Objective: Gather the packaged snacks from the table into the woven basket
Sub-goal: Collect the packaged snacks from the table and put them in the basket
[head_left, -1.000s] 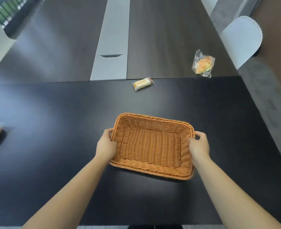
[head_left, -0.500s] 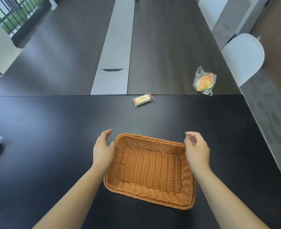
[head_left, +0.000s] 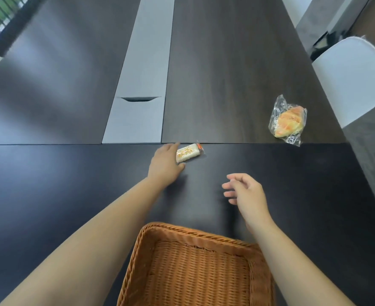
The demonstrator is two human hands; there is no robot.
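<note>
Snack bar (head_left: 187, 153) touching left grip (head_left: 165, 165).

No text, brand, number or sign can be read anywhere in the head view; the small snack bar (head_left: 187, 153) at the left hand (head_left: 165, 164) has an orange-gold printed patch on its white wrapper, too blurred to tell letters from pattern. The clear bag of bread (head_left: 288, 121) shows dark print near its lower edge, too small to read.
</note>
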